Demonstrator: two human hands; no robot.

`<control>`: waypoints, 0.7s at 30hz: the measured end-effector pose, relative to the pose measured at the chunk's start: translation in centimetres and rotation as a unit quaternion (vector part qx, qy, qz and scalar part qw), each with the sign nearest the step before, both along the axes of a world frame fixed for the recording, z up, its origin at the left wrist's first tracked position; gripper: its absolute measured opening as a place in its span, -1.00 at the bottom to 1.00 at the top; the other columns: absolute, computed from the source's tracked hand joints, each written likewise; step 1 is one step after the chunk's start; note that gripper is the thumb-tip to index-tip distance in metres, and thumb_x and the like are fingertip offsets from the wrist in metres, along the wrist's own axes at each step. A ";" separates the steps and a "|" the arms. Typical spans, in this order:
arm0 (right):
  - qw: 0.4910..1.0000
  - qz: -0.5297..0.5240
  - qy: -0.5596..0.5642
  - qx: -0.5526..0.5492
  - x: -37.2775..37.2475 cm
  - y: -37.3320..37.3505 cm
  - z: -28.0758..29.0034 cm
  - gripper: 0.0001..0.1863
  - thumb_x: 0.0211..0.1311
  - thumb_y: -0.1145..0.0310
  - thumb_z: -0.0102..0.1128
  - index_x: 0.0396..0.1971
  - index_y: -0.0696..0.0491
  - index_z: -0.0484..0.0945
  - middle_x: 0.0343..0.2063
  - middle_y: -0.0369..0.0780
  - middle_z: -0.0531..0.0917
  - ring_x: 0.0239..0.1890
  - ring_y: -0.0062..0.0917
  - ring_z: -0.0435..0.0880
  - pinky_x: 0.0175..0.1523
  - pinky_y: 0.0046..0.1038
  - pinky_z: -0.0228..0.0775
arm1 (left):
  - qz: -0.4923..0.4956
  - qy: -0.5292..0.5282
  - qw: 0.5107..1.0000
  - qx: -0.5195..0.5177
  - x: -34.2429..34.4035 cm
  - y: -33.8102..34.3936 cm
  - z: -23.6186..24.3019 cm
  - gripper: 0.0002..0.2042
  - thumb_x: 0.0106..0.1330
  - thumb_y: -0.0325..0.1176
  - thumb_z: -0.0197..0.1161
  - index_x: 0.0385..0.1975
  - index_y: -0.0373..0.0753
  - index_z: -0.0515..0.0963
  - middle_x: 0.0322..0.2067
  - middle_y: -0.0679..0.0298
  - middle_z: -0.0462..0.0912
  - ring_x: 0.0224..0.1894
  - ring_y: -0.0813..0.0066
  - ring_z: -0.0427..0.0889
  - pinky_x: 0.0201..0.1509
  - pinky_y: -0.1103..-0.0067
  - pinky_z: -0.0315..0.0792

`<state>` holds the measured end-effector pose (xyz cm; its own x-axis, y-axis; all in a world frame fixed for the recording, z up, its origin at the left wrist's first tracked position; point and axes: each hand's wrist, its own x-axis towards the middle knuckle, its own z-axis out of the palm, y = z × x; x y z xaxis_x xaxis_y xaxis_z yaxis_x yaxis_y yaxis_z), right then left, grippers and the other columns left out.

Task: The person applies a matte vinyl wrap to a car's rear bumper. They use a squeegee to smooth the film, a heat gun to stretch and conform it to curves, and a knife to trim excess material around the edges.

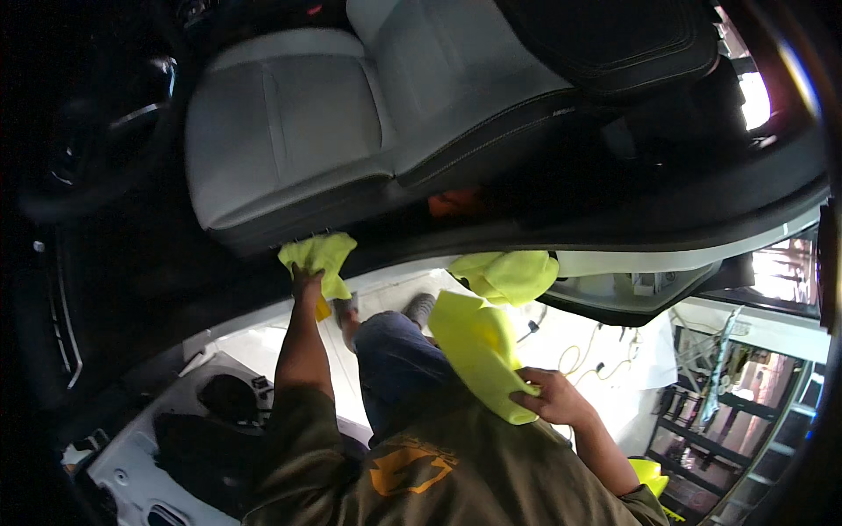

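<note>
At the lower side of a grey car seat [289, 131], my left hand [305, 282] has its fingers closed on a crumpled yellow-green cloth [323, 256]. The cloth lies against the dark trim below the seat cushion, and part of it hides my fingertips. My right hand [553, 399] pinches the lower end of a second yellow-green cloth [474, 346], held in front of my body outside the car. Another yellow-green cloth [513, 273] is bunched at the door sill, just beyond the one in my right hand.
The dark sill with its pale outer edge [614, 263] curves across in front of me. A steering wheel [96, 175] stands at the far left. An open door panel [175, 438] is at the lower left. Cables [574, 359] lie on the bright floor; a rack [728, 430] stands at the right.
</note>
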<state>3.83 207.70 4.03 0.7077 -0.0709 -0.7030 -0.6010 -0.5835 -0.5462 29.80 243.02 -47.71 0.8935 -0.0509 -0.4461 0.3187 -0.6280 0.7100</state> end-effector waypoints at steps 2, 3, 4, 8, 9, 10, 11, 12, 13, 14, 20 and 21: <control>0.999 0.045 -0.001 0.003 0.0 0.5 -1.2 -0.65 0.16 0.32 0.29 -0.08 0.17 0.58 -0.28 -0.04 0.67 -0.24 -0.22 0.67 -0.10 -0.34 0.48 | 0.010 0.071 0.997 -0.019 -1.6 -2.8 -0.2 -0.71 0.18 -0.20 0.28 -0.24 -0.30 0.60 -0.14 0.01 0.60 -0.08 0.10 0.57 0.01 0.39 0.43; 0.998 0.067 -0.001 0.004 0.4 0.4 -1.5 -0.65 0.16 0.32 0.29 -0.09 0.17 0.58 -0.28 -0.03 0.67 -0.24 -0.20 0.67 -0.11 -0.33 0.48 | 0.022 0.068 0.995 -0.074 -2.7 -3.1 -0.1 -0.77 0.17 -0.25 0.28 -0.32 -0.29 0.60 -0.30 0.13 0.62 -0.23 0.23 0.59 -0.10 0.41 0.43; 0.996 0.087 -0.005 0.010 1.0 0.4 -1.8 -0.65 0.16 0.32 0.29 -0.09 0.17 0.58 -0.28 -0.03 0.67 -0.24 -0.19 0.66 -0.11 -0.32 0.48 | 0.032 0.059 0.990 -0.123 -3.5 -2.9 0.4 -0.83 0.16 -0.30 0.27 -0.41 -0.28 0.60 -0.45 0.24 0.65 -0.37 0.36 0.60 -0.22 0.43 0.43; 0.993 0.108 -0.023 0.048 1.9 -0.5 -2.4 -0.65 0.19 0.29 0.27 -0.09 0.18 0.58 -0.23 -0.03 0.67 -0.19 -0.19 0.67 -0.07 -0.30 0.49 | 0.215 0.175 0.918 -0.283 -6.3 -0.5 5.6 -0.86 0.16 -0.30 0.27 -0.43 -0.22 0.59 -0.49 0.35 0.58 -0.40 0.52 0.51 -0.28 0.50 0.36; 0.991 0.121 -0.036 0.055 2.5 -0.3 -2.7 -0.64 0.19 0.28 0.27 -0.08 0.18 0.58 -0.22 -0.03 0.67 -0.18 -0.20 0.67 -0.06 -0.30 0.49 | 0.130 0.103 0.966 -0.198 -6.5 3.6 5.3 -0.85 0.15 -0.29 0.28 -0.40 -0.23 0.60 -0.47 0.34 0.59 -0.39 0.51 0.51 -0.28 0.50 0.37; 0.990 0.127 -0.043 0.052 3.0 0.0 -3.2 -0.64 0.20 0.28 0.27 -0.07 0.17 0.58 -0.21 -0.03 0.67 -0.16 -0.20 0.67 -0.04 -0.30 0.48 | 0.100 0.095 0.977 -0.162 -6.7 4.8 5.4 -0.82 0.14 -0.29 0.28 -0.33 -0.23 0.59 -0.44 0.34 0.60 -0.38 0.50 0.51 -0.27 0.50 0.38; 0.988 0.133 -0.053 0.054 3.7 0.3 -3.6 -0.63 0.20 0.28 0.27 -0.06 0.17 0.58 -0.20 -0.03 0.67 -0.15 -0.21 0.67 -0.02 -0.31 0.48 | 0.068 0.084 0.987 -0.123 -6.8 6.2 5.9 -0.79 0.14 -0.30 0.28 -0.27 -0.22 0.59 -0.40 0.33 0.61 -0.36 0.48 0.52 -0.26 0.49 0.40; 0.988 0.130 -0.051 0.066 4.3 0.7 -3.6 -0.63 0.20 0.28 0.27 -0.06 0.18 0.57 -0.19 -0.02 0.67 -0.13 -0.21 0.67 -0.01 -0.31 0.48 | 0.088 0.142 0.977 -0.135 -6.3 6.3 7.6 -0.73 0.14 -0.31 0.27 -0.17 -0.21 0.58 -0.34 0.34 0.63 -0.33 0.46 0.53 -0.24 0.47 0.42; 0.988 0.124 -0.050 0.079 4.8 1.2 -3.5 -0.62 0.21 0.27 0.27 -0.05 0.18 0.57 -0.18 -0.02 0.67 -0.12 -0.21 0.67 0.01 -0.31 0.48 | 0.037 0.235 0.955 -0.177 -5.1 5.0 10.6 -0.65 0.15 -0.35 0.25 -0.03 -0.18 0.53 -0.24 0.33 0.61 -0.24 0.44 0.54 -0.17 0.46 0.44; 0.987 0.118 -0.050 0.092 5.2 1.5 -3.5 -0.61 0.21 0.27 0.27 -0.04 0.19 0.56 -0.17 -0.02 0.67 -0.10 -0.20 0.67 0.02 -0.32 0.47 | -0.016 0.325 0.921 -0.212 -4.4 2.6 15.4 -0.56 0.16 -0.39 0.24 0.10 -0.16 0.48 -0.13 0.31 0.60 -0.14 0.41 0.56 -0.11 0.45 0.46; 0.972 0.067 -0.166 0.153 8.9 5.2 -3.0 -0.61 0.26 0.28 0.20 0.00 0.20 0.51 -0.14 0.03 0.63 -0.07 -0.11 0.61 0.04 -0.25 0.41 | -0.315 0.274 0.832 -0.365 -7.6 -7.3 30.3 -0.49 0.31 -0.25 0.27 0.24 -0.21 0.39 0.18 0.18 0.46 0.18 0.43 0.40 0.18 0.49 0.35; 0.974 0.059 -0.170 0.139 10.0 6.0 -2.1 -0.60 0.26 0.28 0.20 0.01 0.20 0.51 -0.14 0.04 0.63 -0.07 -0.10 0.61 0.04 -0.25 0.40 | -0.342 0.293 0.801 -0.393 -7.7 -7.5 30.2 -0.51 0.30 -0.26 0.27 0.21 -0.25 0.41 0.14 0.18 0.49 0.14 0.43 0.43 0.17 0.51 0.36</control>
<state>13.80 213.74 1.97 0.8946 0.1847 -0.4069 -0.2950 -0.4397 -0.8483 22.08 235.53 -17.56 0.1844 -0.9109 -0.3692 0.5143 -0.2307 0.8260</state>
